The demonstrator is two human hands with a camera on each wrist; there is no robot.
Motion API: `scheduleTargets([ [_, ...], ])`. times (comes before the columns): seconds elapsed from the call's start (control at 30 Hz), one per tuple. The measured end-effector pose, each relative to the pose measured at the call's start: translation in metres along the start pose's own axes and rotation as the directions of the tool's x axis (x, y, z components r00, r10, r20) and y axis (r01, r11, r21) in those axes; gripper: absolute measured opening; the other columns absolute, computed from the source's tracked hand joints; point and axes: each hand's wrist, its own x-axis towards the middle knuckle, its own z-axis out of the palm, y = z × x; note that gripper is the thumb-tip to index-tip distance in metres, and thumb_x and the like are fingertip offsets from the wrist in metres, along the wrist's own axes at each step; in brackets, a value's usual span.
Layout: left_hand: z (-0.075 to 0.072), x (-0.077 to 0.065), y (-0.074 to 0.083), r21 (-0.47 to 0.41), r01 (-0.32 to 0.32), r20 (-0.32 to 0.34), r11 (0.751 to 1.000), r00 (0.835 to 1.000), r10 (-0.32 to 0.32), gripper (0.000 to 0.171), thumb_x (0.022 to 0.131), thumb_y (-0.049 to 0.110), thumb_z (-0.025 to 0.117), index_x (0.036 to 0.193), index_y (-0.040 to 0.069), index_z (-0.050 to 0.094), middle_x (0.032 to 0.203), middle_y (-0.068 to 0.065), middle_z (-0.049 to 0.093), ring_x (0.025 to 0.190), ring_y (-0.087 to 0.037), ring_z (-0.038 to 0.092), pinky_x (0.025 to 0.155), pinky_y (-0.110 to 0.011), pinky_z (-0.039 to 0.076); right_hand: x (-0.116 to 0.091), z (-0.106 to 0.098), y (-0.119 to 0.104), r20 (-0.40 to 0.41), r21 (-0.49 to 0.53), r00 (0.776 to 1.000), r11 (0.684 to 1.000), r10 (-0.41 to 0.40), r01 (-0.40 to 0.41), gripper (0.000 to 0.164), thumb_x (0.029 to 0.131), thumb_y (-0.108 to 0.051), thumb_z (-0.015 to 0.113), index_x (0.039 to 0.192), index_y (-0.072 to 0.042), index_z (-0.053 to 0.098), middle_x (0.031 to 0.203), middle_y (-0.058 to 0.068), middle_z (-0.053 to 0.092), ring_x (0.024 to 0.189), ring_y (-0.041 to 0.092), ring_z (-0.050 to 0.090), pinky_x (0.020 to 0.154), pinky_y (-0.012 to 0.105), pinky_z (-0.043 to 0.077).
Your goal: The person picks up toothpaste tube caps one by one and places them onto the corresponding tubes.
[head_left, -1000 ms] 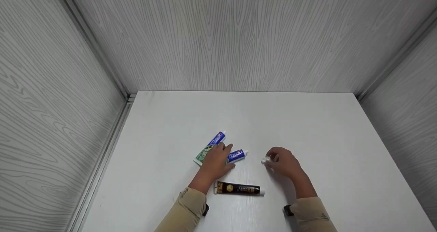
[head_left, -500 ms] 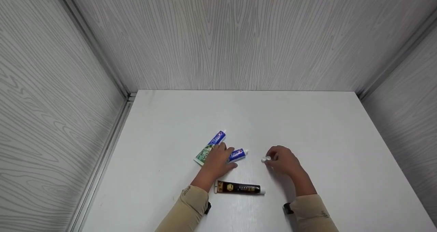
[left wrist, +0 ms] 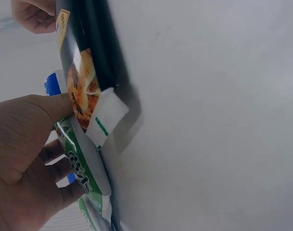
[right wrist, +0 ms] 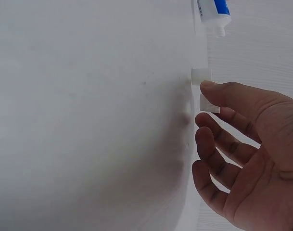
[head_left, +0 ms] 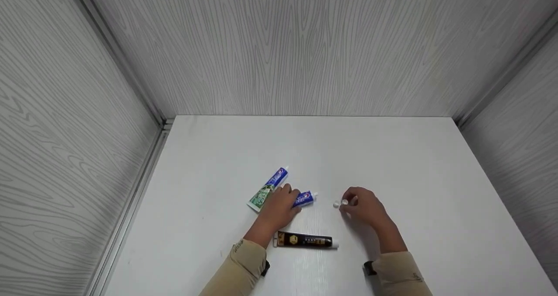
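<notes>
In the head view my left hand (head_left: 277,208) grips a blue and green toothpaste tube (head_left: 304,199) lying on the table; its middle is hidden under the fingers. The left wrist view shows the thumb on one side of this tube (left wrist: 83,161) and curled fingers on the other. The bare nozzle (right wrist: 220,32) appears in the right wrist view. My right hand (head_left: 365,206) pinches a small white cap (right wrist: 209,104) between thumb and index finger, close to the tabletop. Just beside it, a second white cap (right wrist: 200,76) sits on the table.
Another blue and green toothpaste tube (head_left: 263,194) lies slanted behind the left hand. Nearer the front, a black toothpaste tube (head_left: 305,240) with a white cap lies crosswise between the forearms. Wood-grain panels (head_left: 279,47) wall the white table (head_left: 209,156) at back and sides.
The left fingers and thumb have drawn in around the nearer blue tube. The right hand has shifted slightly right with one cap, widening the gap to the other cap.
</notes>
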Motion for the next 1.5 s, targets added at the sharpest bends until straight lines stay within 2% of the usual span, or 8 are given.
scheduleTargets([
  [0.23,-0.003,-0.002,0.004,-0.054,-0.021,-0.004,0.998,1.000,0.021,0.042,0.101,0.034,0.074,0.138,0.014,0.067,0.113,-0.008,0.063,0.091,-0.020,0.060,0.076,-0.038,0.054,-0.006,-0.003,0.001,-0.011,0.030,1.000,0.999,-0.012,0.012,0.012,0.093,-0.017,0.080,0.103,-0.016,0.073,0.096,0.003,0.069,0.083,0.018,0.062,0.070,0.034,0.048],
  [0.43,-0.004,-0.005,0.009,-0.071,-0.042,-0.019,0.997,0.999,0.041,0.041,0.102,0.036,0.073,0.138,0.016,0.067,0.111,-0.006,0.062,0.082,-0.016,0.060,0.069,-0.035,0.051,-0.013,-0.005,-0.001,-0.040,0.030,0.999,0.999,-0.015,0.016,0.014,0.094,-0.020,0.080,0.106,-0.016,0.074,0.107,0.003,0.074,0.090,0.018,0.067,0.072,0.035,0.052],
  [0.7,-0.012,-0.012,0.015,-0.146,-0.068,-0.046,0.987,0.997,0.062,0.043,0.103,0.035,0.071,0.142,0.018,0.065,0.114,-0.004,0.061,0.085,-0.013,0.058,0.076,-0.034,0.052,-0.022,-0.008,-0.007,-0.100,0.053,0.990,0.993,-0.103,0.108,0.020,0.095,-0.021,0.080,0.113,-0.012,0.075,0.109,0.004,0.075,0.085,0.015,0.063,0.074,0.033,0.050],
  [0.93,-0.026,-0.019,0.025,-0.164,-0.095,-0.056,0.982,0.995,0.087,0.045,0.106,0.041,0.066,0.145,0.018,0.064,0.114,-0.003,0.060,0.082,-0.011,0.054,0.074,-0.030,0.049,-0.034,-0.012,-0.019,-0.141,0.075,0.978,0.983,-0.156,0.168,0.025,0.096,-0.022,0.081,0.117,-0.009,0.077,0.105,0.002,0.072,0.083,0.015,0.061,0.073,0.029,0.049],
  [1.07,-0.037,-0.024,0.033,-0.186,-0.122,-0.069,0.975,0.991,0.111,0.045,0.107,0.042,0.065,0.145,0.019,0.064,0.115,-0.002,0.060,0.083,-0.010,0.055,0.075,-0.029,0.049,-0.039,-0.013,-0.025,-0.148,0.073,0.974,0.980,-0.172,0.184,0.024,0.096,-0.023,0.081,0.117,-0.013,0.077,0.105,0.001,0.072,0.085,0.014,0.061,0.074,0.029,0.050],
  [1.23,-0.048,-0.029,0.039,-0.205,-0.169,-0.091,0.964,0.984,0.153,0.046,0.107,0.043,0.063,0.146,0.019,0.063,0.117,-0.002,0.060,0.085,-0.009,0.056,0.076,-0.027,0.051,-0.045,-0.017,-0.030,-0.196,0.087,0.956,0.967,-0.218,0.239,0.035,0.094,-0.021,0.084,0.126,-0.021,0.069,0.099,0.000,0.071,0.080,0.015,0.063,0.071,0.029,0.052],
  [1.33,-0.053,-0.032,0.042,-0.220,-0.180,-0.088,0.959,0.982,0.164,0.048,0.107,0.044,0.063,0.148,0.019,0.062,0.118,-0.001,0.060,0.087,-0.008,0.057,0.077,-0.026,0.052,-0.049,-0.019,-0.033,-0.227,0.112,0.943,0.956,-0.242,0.272,0.036,0.093,-0.017,0.085,0.121,-0.021,0.063,0.097,-0.002,0.068,0.078,0.015,0.063,0.069,0.029,0.053],
  [1.5,-0.056,-0.037,0.043,-0.230,-0.216,-0.100,0.949,0.975,0.198,0.050,0.107,0.048,0.061,0.149,0.020,0.062,0.118,0.000,0.060,0.087,-0.006,0.057,0.077,-0.022,0.052,-0.058,-0.023,-0.039,-0.226,0.159,0.943,0.946,-0.243,0.282,0.026,0.091,-0.015,0.087,0.104,-0.013,0.064,0.095,-0.006,0.066,0.079,0.016,0.063,0.069,0.030,0.054],
])
